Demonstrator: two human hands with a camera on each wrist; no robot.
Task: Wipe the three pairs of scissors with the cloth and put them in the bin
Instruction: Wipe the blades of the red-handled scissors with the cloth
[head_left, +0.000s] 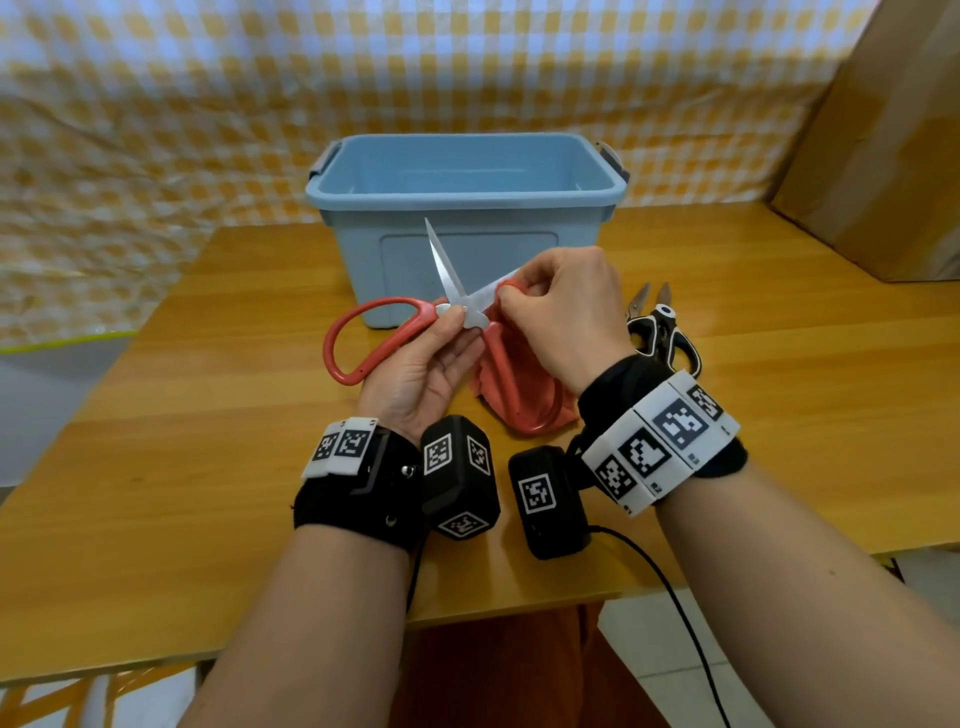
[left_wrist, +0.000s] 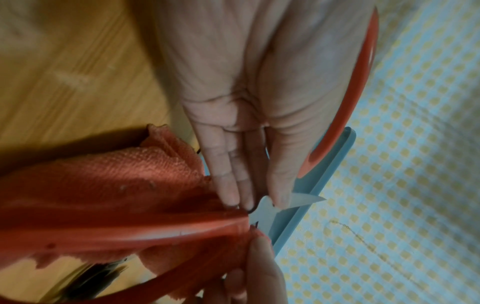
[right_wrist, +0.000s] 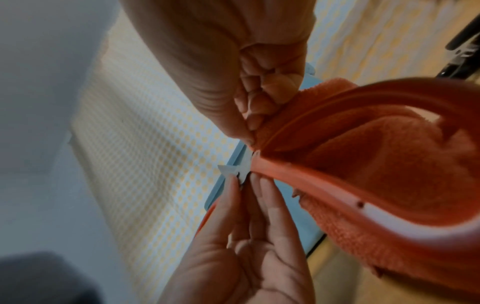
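Note:
Red-handled scissors (head_left: 358, 338) are held open above the table, one bare blade pointing up in front of the blue bin (head_left: 467, 200). My left hand (head_left: 460, 317) pinches them at the pivot between thumb and fingertips (left_wrist: 228, 191). My right hand (head_left: 506, 293) pinches the orange cloth (head_left: 493, 384) round the other blade, close to the pivot; that blade is mostly hidden. The cloth (right_wrist: 376, 164) hangs down through the lower handle loop (right_wrist: 337, 185). A black-handled pair of scissors (head_left: 660, 332) lies on the table just right of my right hand. No third pair shows.
The bin stands open at the back of the wooden table (head_left: 208, 415); as much of its inside as shows is bare. A cardboard box (head_left: 883, 156) stands at the far right. A checkered sheet hangs behind. A black cable (head_left: 675, 597) runs off the front edge.

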